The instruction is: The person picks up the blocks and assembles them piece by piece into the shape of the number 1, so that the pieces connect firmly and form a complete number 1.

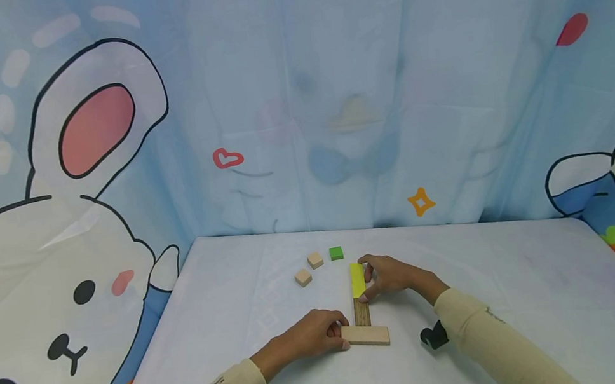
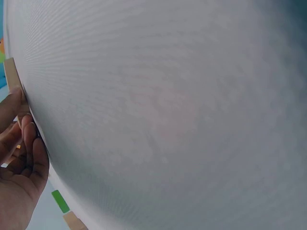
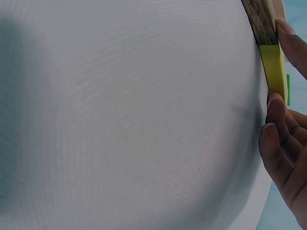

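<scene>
A pale wooden plank (image 1: 367,336) lies crosswise on the table, and my left hand (image 1: 315,334) pinches its left end between thumb and fingers. Running away from it is a dark brown block (image 1: 361,313), followed in line by a yellow block (image 1: 357,279). My right hand (image 1: 391,273) grips the yellow block, with fingertips at its far end and the thumb near the seam with the brown block. The right wrist view shows that seam between the yellow block (image 3: 273,67) and the brown block (image 3: 261,24) up close.
Beyond the line of blocks sit a green block (image 1: 336,253) and two small pale wooden cubes, one nearer (image 1: 303,277) and one farther (image 1: 314,259). A white cloth covers the table (image 1: 527,293). Printed blue curtains (image 1: 284,92) hang behind and at the sides.
</scene>
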`<action>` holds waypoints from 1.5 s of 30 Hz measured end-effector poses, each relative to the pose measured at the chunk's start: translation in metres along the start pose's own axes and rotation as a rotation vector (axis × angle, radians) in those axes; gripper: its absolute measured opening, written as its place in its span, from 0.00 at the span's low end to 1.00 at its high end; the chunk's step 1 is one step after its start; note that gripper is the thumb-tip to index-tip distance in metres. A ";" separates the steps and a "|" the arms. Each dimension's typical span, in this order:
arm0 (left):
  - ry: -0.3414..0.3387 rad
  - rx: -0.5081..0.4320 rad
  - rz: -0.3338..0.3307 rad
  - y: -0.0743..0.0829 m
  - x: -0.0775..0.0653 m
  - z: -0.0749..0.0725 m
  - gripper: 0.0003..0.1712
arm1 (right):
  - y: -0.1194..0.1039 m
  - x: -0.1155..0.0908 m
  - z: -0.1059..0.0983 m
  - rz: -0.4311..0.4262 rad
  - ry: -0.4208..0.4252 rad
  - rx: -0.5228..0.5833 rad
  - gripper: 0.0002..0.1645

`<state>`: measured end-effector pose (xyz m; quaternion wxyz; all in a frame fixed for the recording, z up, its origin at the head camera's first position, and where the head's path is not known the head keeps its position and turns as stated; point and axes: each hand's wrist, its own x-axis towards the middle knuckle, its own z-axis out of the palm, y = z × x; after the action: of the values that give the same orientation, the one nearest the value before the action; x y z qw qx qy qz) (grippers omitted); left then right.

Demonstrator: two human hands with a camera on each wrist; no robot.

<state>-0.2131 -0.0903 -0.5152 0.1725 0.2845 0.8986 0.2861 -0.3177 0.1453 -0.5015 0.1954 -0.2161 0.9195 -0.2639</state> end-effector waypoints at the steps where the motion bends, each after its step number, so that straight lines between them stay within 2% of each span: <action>1: 0.000 0.001 0.000 0.000 0.000 0.000 0.18 | 0.000 0.000 0.000 0.002 -0.001 0.001 0.58; 30: 0.007 0.011 -0.014 0.000 -0.001 -0.001 0.19 | 0.002 0.006 0.001 0.006 0.002 -0.012 0.56; 39: -0.002 0.003 -0.019 0.002 -0.001 -0.002 0.19 | 0.010 0.008 -0.001 -0.041 0.025 -0.024 0.50; 45: -0.004 0.002 -0.006 0.002 -0.001 -0.003 0.19 | 0.014 0.009 -0.001 -0.048 0.071 -0.030 0.46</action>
<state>-0.2129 -0.0911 -0.5117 0.1749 0.2824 0.8995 0.2838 -0.3301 0.1515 -0.5110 0.1529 -0.2313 0.9243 -0.2624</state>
